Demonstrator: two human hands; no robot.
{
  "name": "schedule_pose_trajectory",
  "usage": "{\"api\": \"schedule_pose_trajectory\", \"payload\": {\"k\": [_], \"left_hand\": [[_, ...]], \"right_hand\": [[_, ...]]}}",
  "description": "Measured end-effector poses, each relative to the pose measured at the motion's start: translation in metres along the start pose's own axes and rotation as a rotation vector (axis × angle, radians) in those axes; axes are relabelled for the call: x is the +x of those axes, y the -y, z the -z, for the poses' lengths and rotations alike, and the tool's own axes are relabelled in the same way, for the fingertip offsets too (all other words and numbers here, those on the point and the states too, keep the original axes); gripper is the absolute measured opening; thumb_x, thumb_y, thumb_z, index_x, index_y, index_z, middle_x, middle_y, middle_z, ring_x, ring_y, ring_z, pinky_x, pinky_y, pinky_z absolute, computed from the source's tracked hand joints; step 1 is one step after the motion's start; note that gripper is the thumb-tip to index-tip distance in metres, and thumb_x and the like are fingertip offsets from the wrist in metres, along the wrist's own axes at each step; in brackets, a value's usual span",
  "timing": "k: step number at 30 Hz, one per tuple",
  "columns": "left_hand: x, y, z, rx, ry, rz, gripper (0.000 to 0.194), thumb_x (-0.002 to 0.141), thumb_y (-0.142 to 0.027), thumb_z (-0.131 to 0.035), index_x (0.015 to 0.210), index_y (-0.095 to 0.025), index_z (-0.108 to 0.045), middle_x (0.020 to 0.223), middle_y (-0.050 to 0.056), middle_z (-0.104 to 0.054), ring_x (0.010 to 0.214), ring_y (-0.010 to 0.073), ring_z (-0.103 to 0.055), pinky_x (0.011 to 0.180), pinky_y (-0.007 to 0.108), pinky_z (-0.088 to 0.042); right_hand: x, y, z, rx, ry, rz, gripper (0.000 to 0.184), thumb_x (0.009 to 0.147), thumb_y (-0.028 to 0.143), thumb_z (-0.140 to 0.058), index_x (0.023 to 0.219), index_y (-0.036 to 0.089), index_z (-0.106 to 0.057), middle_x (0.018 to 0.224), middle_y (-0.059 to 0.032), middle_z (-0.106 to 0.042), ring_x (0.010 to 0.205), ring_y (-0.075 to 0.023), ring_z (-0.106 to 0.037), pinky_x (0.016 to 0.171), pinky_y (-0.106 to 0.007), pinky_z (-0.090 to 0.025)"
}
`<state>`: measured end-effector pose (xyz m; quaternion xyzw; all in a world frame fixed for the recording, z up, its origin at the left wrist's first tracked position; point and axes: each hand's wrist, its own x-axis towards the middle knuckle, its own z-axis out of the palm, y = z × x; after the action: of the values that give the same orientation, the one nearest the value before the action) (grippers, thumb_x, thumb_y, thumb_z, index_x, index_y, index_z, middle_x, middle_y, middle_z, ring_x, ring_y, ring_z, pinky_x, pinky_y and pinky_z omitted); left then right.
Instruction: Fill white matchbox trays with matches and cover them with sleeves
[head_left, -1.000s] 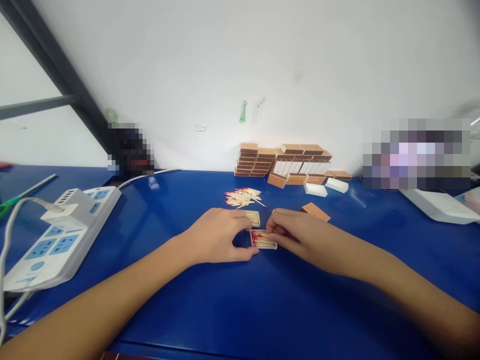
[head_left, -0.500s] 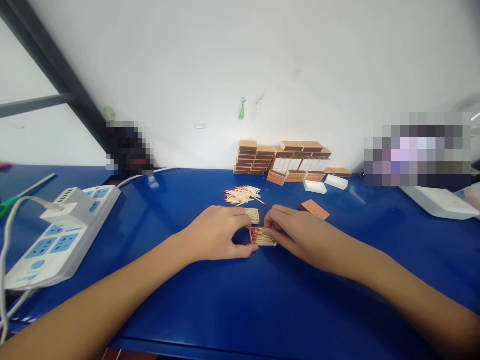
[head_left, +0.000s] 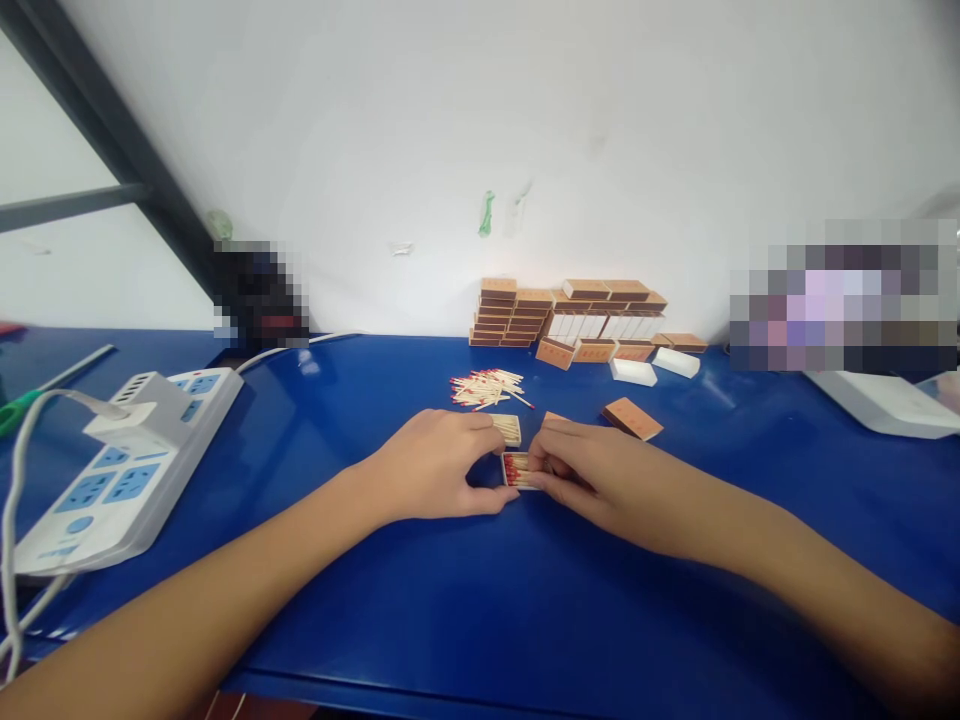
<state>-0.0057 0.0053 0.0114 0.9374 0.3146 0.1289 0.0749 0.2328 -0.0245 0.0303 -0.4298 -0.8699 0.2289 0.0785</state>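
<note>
A small white matchbox tray [head_left: 513,484] lies on the blue table with red-headed matches [head_left: 517,466] in it. My left hand [head_left: 442,466] grips its left end, thumb at the near corner and index finger at the far one. Over the right part of the tray, my right hand [head_left: 592,468] is closed in a pinch on the matches; its fingers hide their tail ends. Just behind stands a second tray [head_left: 508,430] of matches, partly covered by my left fingers. A brown matchbox piece [head_left: 556,418] shows behind my right hand.
Loose matches [head_left: 489,389] lie in a heap farther back. Matchboxes [head_left: 510,318] are stacked against the wall, with white trays [head_left: 634,372] before them. A brown matchbox sleeve [head_left: 631,418] lies to the right. On the left sits a power strip [head_left: 127,480] with cables.
My right fingers have shifted slightly left over the tray and now cover more of the matches. The left hand keeps its hold. The whole view has moved a little.
</note>
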Motion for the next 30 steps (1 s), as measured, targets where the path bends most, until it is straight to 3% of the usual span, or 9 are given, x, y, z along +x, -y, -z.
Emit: {"api": "schedule_pose_trajectory", "payload": {"k": [12, 18, 24, 30], "left_hand": [[0.001, -0.001, 0.001, 0.027, 0.026, 0.015, 0.030, 0.090, -0.049, -0.068, 0.095, -0.019, -0.071, 0.089, 0.000, -0.071, 0.078, 0.0181, -0.067, 0.060, 0.031, -0.039], [0.000, -0.001, 0.000, 0.011, 0.012, 0.017, 0.031, 0.089, -0.049, -0.070, 0.095, -0.019, -0.072, 0.090, 0.000, -0.072, 0.080, 0.0187, -0.069, 0.061, 0.031, -0.041], [0.000, 0.000, 0.000, 0.020, 0.012, 0.006, 0.029, 0.090, -0.049, -0.068, 0.095, -0.020, -0.070, 0.091, 0.000, -0.072, 0.080, 0.0183, -0.068, 0.061, 0.030, -0.040], [0.000, -0.001, 0.001, -0.004, 0.017, 0.013, 0.029, 0.090, -0.048, -0.068, 0.099, -0.021, -0.069, 0.091, -0.001, -0.072, 0.083, 0.0183, -0.069, 0.062, 0.031, -0.042]], "right_hand": [[0.003, -0.008, -0.002, -0.042, -0.103, 0.007, 0.025, 0.107, 0.034, -0.048, 0.087, 0.022, -0.056, 0.091, -0.0021, -0.063, 0.073, -0.0165, -0.057, 0.067, -0.032, -0.040], [0.001, -0.010, 0.002, 0.010, 0.004, 0.016, 0.031, 0.108, 0.042, -0.047, 0.085, 0.023, -0.056, 0.091, -0.0028, -0.064, 0.078, -0.0184, -0.059, 0.069, -0.032, -0.041], [0.004, -0.009, -0.002, -0.035, 0.027, -0.017, 0.032, 0.109, 0.042, -0.040, 0.089, 0.022, -0.056, 0.097, -0.0058, -0.064, 0.076, -0.0194, -0.059, 0.071, -0.035, -0.043], [-0.001, -0.010, 0.005, 0.062, 0.031, 0.027, 0.028, 0.105, 0.045, -0.051, 0.091, 0.023, -0.060, 0.096, -0.0034, -0.066, 0.082, -0.0193, -0.062, 0.072, -0.032, -0.044]]}}
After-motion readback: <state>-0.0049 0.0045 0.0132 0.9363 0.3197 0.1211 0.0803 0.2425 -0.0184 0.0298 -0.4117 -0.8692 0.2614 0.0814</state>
